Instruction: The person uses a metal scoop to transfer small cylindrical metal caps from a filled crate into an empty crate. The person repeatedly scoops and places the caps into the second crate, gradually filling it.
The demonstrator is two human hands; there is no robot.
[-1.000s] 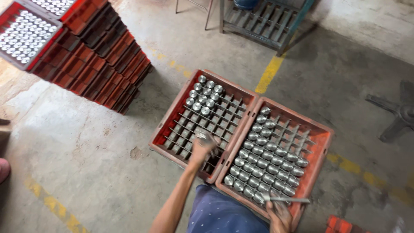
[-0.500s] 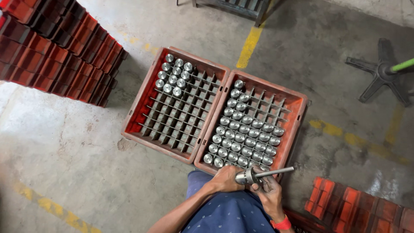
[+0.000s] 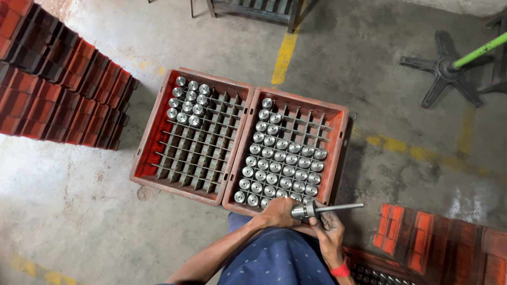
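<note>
Head view: both hands closed on a metal shaft (image 3: 323, 209) over the near rim of the right crate (image 3: 338, 153), left hand (image 3: 279, 212) at the thick collar, right hand (image 3: 328, 232) beneath. Likely heavy, rigid, slick; best gripped at the collar.

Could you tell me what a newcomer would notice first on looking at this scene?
Two red crates sit side by side on the floor; the right one is mostly filled with shiny metal cylinders, the left crate holds only a cluster in its far corner. At the near edge, both hands, left hand and right hand, grip a metal shaft.
</note>
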